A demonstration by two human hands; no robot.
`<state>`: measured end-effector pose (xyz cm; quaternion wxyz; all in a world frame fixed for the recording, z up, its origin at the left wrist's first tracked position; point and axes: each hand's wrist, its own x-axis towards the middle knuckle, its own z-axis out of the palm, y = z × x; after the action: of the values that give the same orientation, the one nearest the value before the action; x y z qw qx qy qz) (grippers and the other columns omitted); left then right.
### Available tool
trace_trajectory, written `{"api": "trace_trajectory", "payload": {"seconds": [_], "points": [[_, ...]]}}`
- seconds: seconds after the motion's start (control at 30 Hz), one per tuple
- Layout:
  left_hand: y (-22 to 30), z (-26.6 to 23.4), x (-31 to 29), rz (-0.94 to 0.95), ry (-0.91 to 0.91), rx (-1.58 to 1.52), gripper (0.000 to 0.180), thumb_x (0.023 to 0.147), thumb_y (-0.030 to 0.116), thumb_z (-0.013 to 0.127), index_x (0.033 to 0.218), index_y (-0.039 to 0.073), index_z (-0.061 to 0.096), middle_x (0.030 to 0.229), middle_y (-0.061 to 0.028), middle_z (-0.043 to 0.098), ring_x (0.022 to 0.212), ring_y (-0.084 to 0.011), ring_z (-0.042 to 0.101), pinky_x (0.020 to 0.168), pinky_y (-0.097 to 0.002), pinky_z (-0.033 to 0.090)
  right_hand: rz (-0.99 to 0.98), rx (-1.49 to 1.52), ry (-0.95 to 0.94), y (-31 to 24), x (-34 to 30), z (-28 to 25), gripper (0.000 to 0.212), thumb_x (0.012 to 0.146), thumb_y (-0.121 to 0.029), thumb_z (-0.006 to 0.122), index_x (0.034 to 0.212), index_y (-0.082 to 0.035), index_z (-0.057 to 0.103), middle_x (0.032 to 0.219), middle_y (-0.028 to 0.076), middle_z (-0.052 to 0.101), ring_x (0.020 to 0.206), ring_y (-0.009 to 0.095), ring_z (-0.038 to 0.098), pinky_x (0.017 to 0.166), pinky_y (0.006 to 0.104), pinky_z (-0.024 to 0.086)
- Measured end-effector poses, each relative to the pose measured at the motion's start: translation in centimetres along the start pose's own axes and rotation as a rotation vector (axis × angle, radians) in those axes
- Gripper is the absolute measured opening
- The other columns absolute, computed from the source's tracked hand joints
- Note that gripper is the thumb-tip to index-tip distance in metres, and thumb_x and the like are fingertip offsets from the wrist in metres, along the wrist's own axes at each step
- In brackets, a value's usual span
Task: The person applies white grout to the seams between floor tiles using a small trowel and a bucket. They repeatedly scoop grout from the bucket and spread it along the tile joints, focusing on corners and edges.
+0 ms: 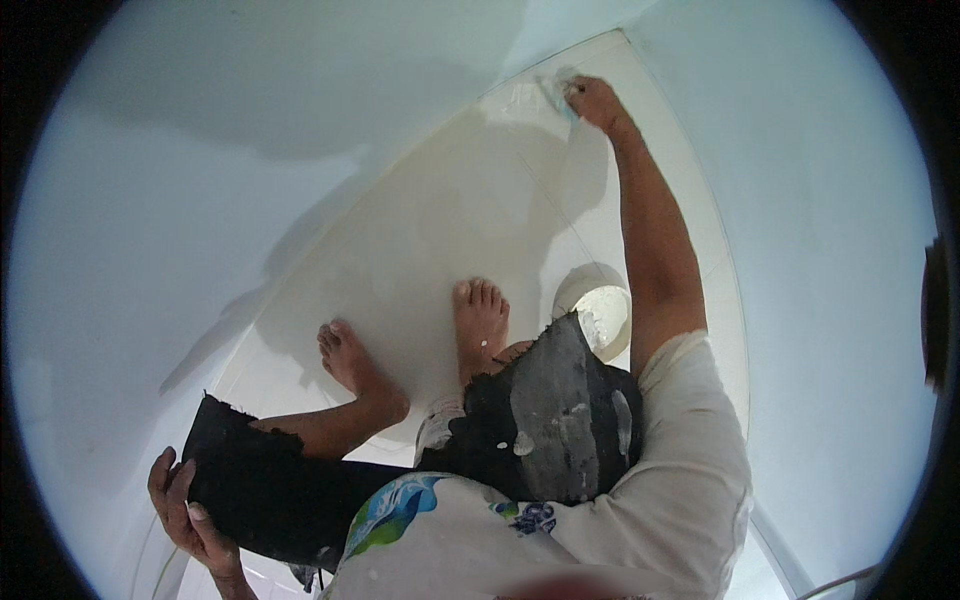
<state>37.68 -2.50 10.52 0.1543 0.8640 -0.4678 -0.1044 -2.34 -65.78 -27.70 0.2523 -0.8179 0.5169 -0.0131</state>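
Note:
My right arm reaches far ahead, near the corner where the walls meet the floor. In my right hand (597, 103), fingers closed, is a pale whitish-blue item (562, 92), held low by the foot of the left wall. It is too small and blurred to name its kind. A whitish smear marks the floor beside it. Down at the lower left, my left hand (190, 510) lies against my bent knee, fingers stretched and slightly apart, holding nothing. A round pail (568, 289) with a white substance (608, 315) inside stands on the floor by my right leg, partly hidden by my shorts.
Pale blue walls rise on the left (200, 200) and right (820, 250), closing to a corner ahead. The light tiled floor (430, 220) narrows between them. My bare feet (480, 325) stand on it. A dark object (934, 315) shows at the far right rim.

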Motion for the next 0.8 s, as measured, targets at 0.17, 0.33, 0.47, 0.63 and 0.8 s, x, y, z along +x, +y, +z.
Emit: {"api": "trace_trajectory", "payload": {"seconds": [0.17,0.33,0.47,0.63,0.8], "points": [[0.5,-0.2,0.3,-0.024,-0.019,-0.035,0.056,0.106,0.050,0.046,0.121,0.002,0.071,0.140,-0.0262,0.057,0.131,-0.0398,0.055,0.110,-0.0530,0.042,-0.153,0.264,-0.163,-5.0,0.4,3.5,0.043,0.083,-0.015,0.065,0.122,0.001,0.072,0.098,0.016,0.074,0.086,0.024,0.068,0.086,0.0393,0.057],[0.3,-0.5,0.6,0.025,0.004,0.074,0.056,0.104,0.051,0.048,0.119,0.003,0.073,0.139,-0.0229,0.058,0.127,-0.0362,0.059,0.106,-0.0479,0.047,-0.282,0.202,-0.119,-8.8,-4.4,7.8,0.043,0.084,-0.017,0.066,0.125,-0.007,0.073,0.106,0.012,0.071,0.096,0.024,0.065,0.091,0.0390,0.054],[0.2,-0.5,0.7,-0.060,-0.007,-0.007,0.057,0.104,0.052,0.048,0.119,0.003,0.073,0.138,-0.0233,0.059,0.126,-0.0362,0.059,0.106,-0.0477,0.048,0.050,0.340,-0.084,-3.7,-0.7,2.9,0.038,0.086,-0.021,0.063,0.120,-0.006,0.073,0.124,0.020,0.070,0.113,0.035,0.067,0.102,0.0452,0.054],[0.8,-0.2,1.0,-0.036,0.003,0.041,0.058,0.104,0.053,0.047,0.118,0.003,0.074,0.137,-0.0242,0.059,0.124,-0.0361,0.059,0.105,-0.0481,0.048,-0.123,0.223,-0.049,-4.2,1.3,2.6,0.038,0.092,-0.019,0.060,0.125,-0.003,0.071,0.103,0.014,0.074,0.088,0.025,0.068,0.089,0.0394,0.057],[0.8,-0.5,0.9,-0.029,-0.022,0.029,0.059,0.104,0.054,0.047,0.117,0.004,0.074,0.136,-0.0239,0.059,0.130,-0.0373,0.057,0.108,-0.0497,0.045,-0.221,0.155,-0.199,-8.5,-2.3,5.5,0.038,0.093,-0.016,0.059,0.128,-0.007,0.072,0.125,0.015,0.071,0.115,0.032,0.065,0.107,0.0400,0.050]]}}
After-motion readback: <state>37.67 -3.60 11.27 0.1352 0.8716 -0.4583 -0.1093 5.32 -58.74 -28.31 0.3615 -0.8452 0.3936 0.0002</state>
